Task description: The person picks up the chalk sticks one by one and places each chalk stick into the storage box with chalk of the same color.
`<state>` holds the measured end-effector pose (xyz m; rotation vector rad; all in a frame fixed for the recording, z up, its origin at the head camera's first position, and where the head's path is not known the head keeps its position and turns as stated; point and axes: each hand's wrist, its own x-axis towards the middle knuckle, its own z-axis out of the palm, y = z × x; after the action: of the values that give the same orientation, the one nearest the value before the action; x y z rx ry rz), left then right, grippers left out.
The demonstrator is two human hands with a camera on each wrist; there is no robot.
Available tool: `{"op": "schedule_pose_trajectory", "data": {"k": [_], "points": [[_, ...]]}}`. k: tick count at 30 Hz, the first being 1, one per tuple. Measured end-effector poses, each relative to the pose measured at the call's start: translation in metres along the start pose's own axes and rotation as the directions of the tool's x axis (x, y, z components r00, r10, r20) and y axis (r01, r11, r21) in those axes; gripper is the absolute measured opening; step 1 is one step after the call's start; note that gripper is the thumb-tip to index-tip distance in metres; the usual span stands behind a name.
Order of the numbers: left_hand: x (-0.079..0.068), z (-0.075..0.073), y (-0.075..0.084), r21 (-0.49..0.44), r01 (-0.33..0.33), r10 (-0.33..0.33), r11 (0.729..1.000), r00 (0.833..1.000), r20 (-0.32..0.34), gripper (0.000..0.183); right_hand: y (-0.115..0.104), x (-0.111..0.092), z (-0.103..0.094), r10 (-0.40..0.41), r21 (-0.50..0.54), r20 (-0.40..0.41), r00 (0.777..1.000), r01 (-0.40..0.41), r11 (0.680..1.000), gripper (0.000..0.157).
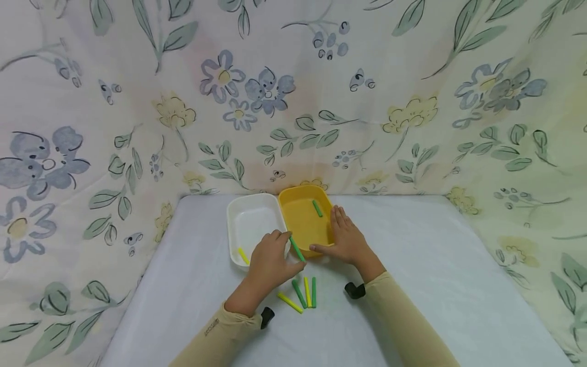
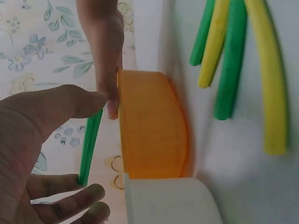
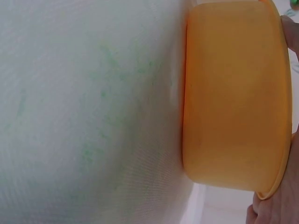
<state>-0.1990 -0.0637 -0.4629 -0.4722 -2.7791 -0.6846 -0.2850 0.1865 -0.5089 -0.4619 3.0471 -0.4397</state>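
My left hand (image 1: 269, 260) pinches a green clay-like stick (image 1: 297, 248) between thumb and fingertips, over the near edges of the two trays. In the left wrist view the green stick (image 2: 91, 144) spans from the thumb to a fingertip. My right hand (image 1: 349, 241) rests against the right side of the yellow tray (image 1: 300, 227), fingers straight and thumb along its near rim. Inside that tray lies another green stick (image 1: 317, 208). The white tray (image 1: 254, 224) stands beside it on the left, with a yellow stick (image 1: 243, 256) inside, partly hidden by my left hand.
Several loose sticks lie on the white cloth in front of the trays, among them a yellow stick (image 1: 290, 303) and a green stick (image 1: 314, 292). A flowered cloth (image 1: 293, 148) hangs behind the table. Faint green smudges mark the white cloth (image 3: 107, 98).
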Motion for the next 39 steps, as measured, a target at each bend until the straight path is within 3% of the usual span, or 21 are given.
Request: {"op": "schedule_pose_trajectory", "data": {"k": [5,17,23,39], "points": [[0.015,0.001,0.000,0.031,0.004,-0.004,1.000,1.000,0.001,0.081,-0.002,-0.001,0.000,-0.018,0.001,-0.004,1.000,0.018,1.000,0.139],[0.038,0.003,-0.005,0.016,0.034,-0.035,0.999,0.994,0.102,0.079,0.000,-0.001,0.001,0.001,-0.017,0.009,1.000,-0.001,1.000,0.137],[0.050,0.006,-0.004,0.022,0.084,-0.086,0.996,0.983,0.164,0.084,0.002,0.001,0.001,-0.003,-0.027,0.009,1.000,0.003,1.000,0.137],[0.057,0.011,-0.003,0.033,0.088,-0.093,0.996,0.979,0.184,0.088,-0.001,0.000,-0.002,-0.012,-0.014,0.002,1.000,0.012,1.000,0.139]]}}
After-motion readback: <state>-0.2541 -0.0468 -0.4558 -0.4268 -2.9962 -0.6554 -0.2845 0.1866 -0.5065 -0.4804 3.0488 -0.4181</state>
